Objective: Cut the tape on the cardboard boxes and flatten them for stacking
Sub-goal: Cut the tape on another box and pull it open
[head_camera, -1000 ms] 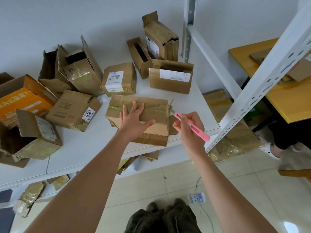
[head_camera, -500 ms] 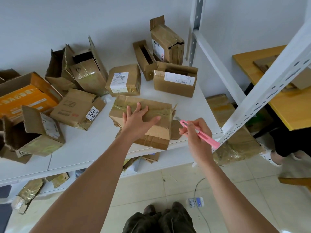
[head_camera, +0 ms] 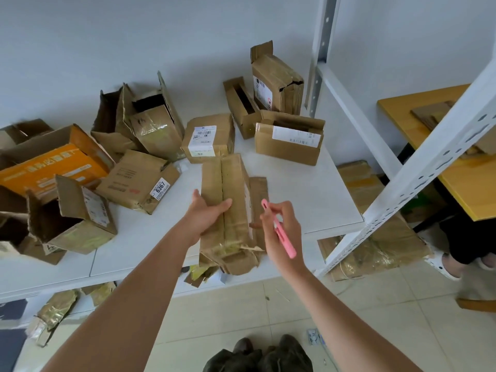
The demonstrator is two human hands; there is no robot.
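The left hand (head_camera: 206, 214) grips the box (head_camera: 228, 200) at its near left side, thumb laid across the top, fingers wrapped under the edge; the box lies lengthwise at the front edge of the shelf (head_camera: 308, 200), its near end hanging just over that edge, its taped seam running away from the person; the tape at the near end looks torn and crumpled. The right hand (head_camera: 281, 229) hovers just right of the box, grip clenched round a pink cutter (head_camera: 279, 229), which slants from upper left to lower right; whether its blade is out cannot be told.

Behind the box, a labelled box (head_camera: 209, 138) sits near the middle of the shelf; right of it, toward the back right corner, an open box (head_camera: 288, 140) with a long white label; further back, two more stand against the wall. To the left, a box marked 6367 (head_camera: 139, 181); beyond it, at the left edge, an orange box (head_camera: 53, 165), flaps up. Flattened cardboard (head_camera: 375, 237) lies on the floor right of the shelf; a yellow table (head_camera: 456, 167) stands at the far right.
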